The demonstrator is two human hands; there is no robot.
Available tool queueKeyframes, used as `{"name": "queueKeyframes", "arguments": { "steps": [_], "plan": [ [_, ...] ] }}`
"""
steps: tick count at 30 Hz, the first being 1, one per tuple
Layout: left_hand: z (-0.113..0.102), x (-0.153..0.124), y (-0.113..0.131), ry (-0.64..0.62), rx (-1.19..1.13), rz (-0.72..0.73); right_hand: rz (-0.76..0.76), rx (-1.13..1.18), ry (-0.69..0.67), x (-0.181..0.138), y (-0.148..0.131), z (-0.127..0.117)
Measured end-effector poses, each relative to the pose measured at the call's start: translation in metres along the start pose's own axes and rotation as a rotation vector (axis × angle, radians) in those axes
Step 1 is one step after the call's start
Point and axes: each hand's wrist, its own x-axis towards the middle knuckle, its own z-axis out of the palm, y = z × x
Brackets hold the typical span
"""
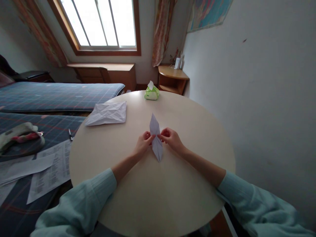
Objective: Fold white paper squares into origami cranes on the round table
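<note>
A narrow piece of folded white paper (154, 125), pointed at both ends, is held over the middle of the round table (158, 197). My left hand (144, 142) pinches its left edge near the middle, thumb on the front face. From the other side my right hand (171, 138) grips the right edge at about the same height, with thumb and forefinger together. A crease runs down the lower half. The fingers behind the paper are partly hidden.
Creased white paper (108, 113) lies at the table's back left. A green tissue pack (151, 92) stands at the far edge. Left of the table, printed sheets (53, 168), a pen (70, 135) and a bag (21, 138) rest on a plaid surface. A wall (266, 98) rises at right.
</note>
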Motion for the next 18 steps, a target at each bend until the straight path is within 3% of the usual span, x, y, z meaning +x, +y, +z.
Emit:
{"name": "queueKeyframes", "arguments": {
  "steps": [5, 10, 18],
  "plan": [
    [-0.002, 0.008, -0.002, 0.067, 0.059, 0.019, -0.095, -0.174, 0.096, 0.005, 0.002, 0.01],
    [-0.001, 0.006, -0.002, 0.072, -0.004, 0.012, -0.109, -0.033, 0.146, -0.001, 0.002, 0.013],
    [-0.002, -0.002, 0.01, -0.035, -0.141, -0.102, -0.111, -0.037, 0.136, -0.001, 0.004, 0.007]
  ]
}}
